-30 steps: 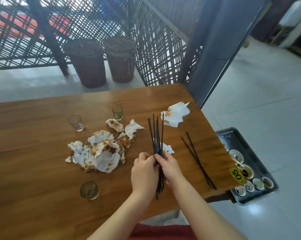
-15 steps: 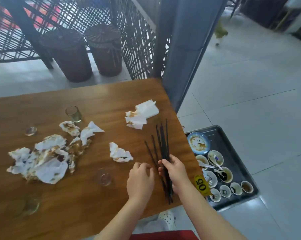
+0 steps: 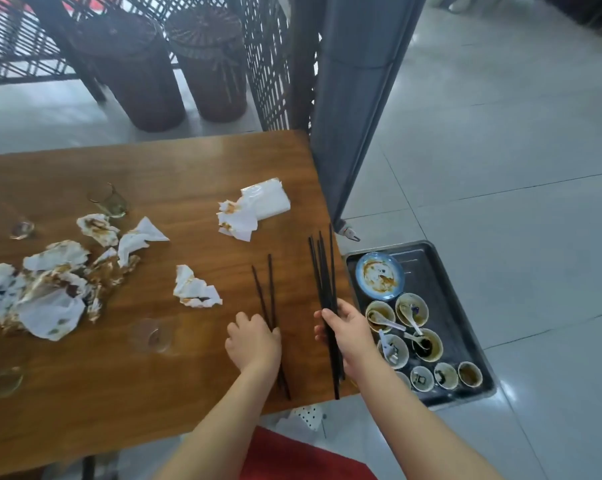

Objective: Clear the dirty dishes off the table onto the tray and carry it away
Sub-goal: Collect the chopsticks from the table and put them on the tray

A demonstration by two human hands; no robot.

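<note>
My right hand (image 3: 346,329) grips a bundle of black chopsticks (image 3: 322,271) near the table's right edge, tips pointing away from me. My left hand (image 3: 252,342) rests over a pair of black chopsticks (image 3: 268,289) lying on the wooden table (image 3: 188,168), fingers curling onto them. A dark tray (image 3: 459,306) sits on the floor to the right, holding a blue plate (image 3: 379,277), several small dirty bowls and white spoons. Small glasses stand on the table, one (image 3: 150,336) close to my left hand and another (image 3: 112,202) farther back.
Stained crumpled napkins (image 3: 50,292) are heaped at the left, with more napkins (image 3: 254,209) farther back. Two dark wicker stools (image 3: 209,64) and a lattice screen stand beyond the table. A grey pillar (image 3: 358,98) rises by the table's far right corner.
My hands have separated: the right one carried the chopstick bundle toward the table's right edge, and the left moved onto the loose pair. The view has swung right, showing more of the tray.
</note>
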